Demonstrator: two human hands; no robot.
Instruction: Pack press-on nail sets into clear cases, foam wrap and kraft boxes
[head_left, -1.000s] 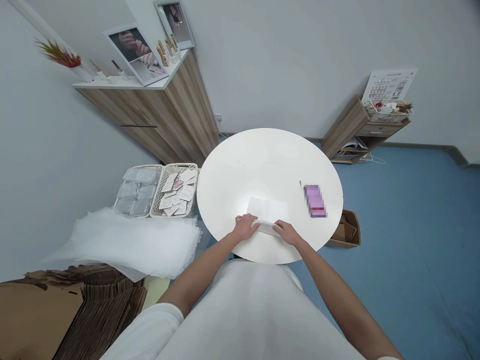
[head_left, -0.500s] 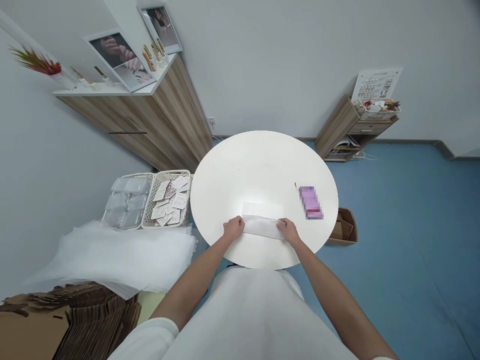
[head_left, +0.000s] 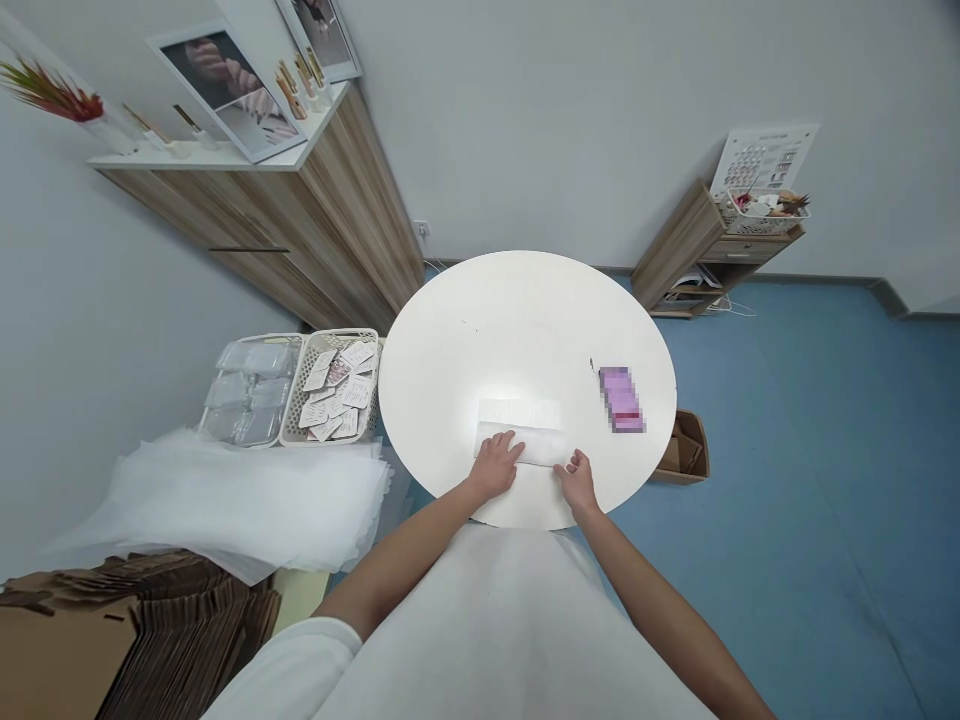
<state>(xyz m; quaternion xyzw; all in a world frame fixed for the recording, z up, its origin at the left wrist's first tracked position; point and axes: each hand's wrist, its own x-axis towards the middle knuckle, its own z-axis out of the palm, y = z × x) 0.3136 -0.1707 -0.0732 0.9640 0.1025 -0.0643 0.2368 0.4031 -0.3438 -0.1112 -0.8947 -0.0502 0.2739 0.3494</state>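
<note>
While the left hand (head_left: pixel 496 467) is lying spread on the folded wrap (head_left: pixel 541 446), the right hand (head_left: pixel 578 484) is resting curled at its seemingly unfinished end, pinch unclear.

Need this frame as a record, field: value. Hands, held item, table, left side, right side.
left hand: spread, palm down on the white folded sheet
right hand: fingers curled at the sheet's right end; grip unclear
white folded sheet: flat strip near the person
table: white, round-edged; pixelated purple item right of the sheet
left side: cards in a basket, white sheet stack, brown cardboard stack
right side: open cardboard box beside the table
</note>
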